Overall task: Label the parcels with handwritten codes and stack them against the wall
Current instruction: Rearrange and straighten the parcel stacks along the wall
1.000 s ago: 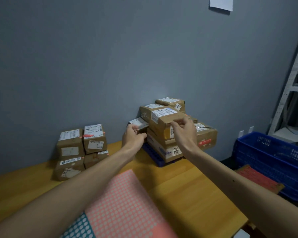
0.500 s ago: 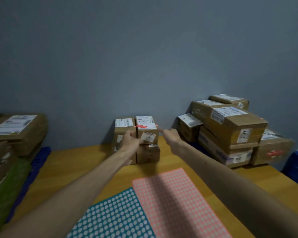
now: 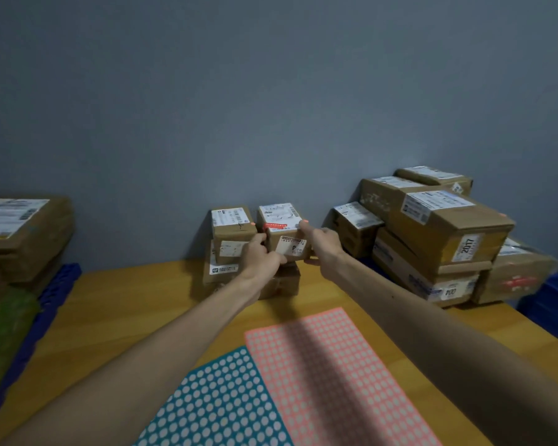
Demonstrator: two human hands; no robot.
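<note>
- The left hand (image 3: 261, 256) and the right hand (image 3: 323, 244) both hold one small box (image 3: 282, 227), which sits between them.
- This small box is the top right one of a four-box stack standing against the grey wall (image 3: 271, 107), straight ahead of both arms.
- The left hand grips the box's left side: the thumb lies on the front face and the fingers curl into the gap beside the neighbouring box (image 3: 232, 224).
- The right hand pinches the box's right side, with the forefinger stretched up along the top edge and the thumb under the bottom front corner.
- Under the hands are the two lower boxes (image 3: 220, 274) of the stack, partly hidden by the wrists.
- Just to the right of the right hand stands a larger pile of boxes (image 3: 432, 239); one of its labels reads "2017" and another "004".
- Well to the left of the left hand is another pile (image 3: 23, 233), resting on a blue grid mat (image 3: 57, 284).
- Beneath the forearms, on the wooden table (image 3: 110, 310), lie a pink sticker sheet (image 3: 329, 375) and a teal sticker sheet (image 3: 219, 400), touching side by side.
</note>
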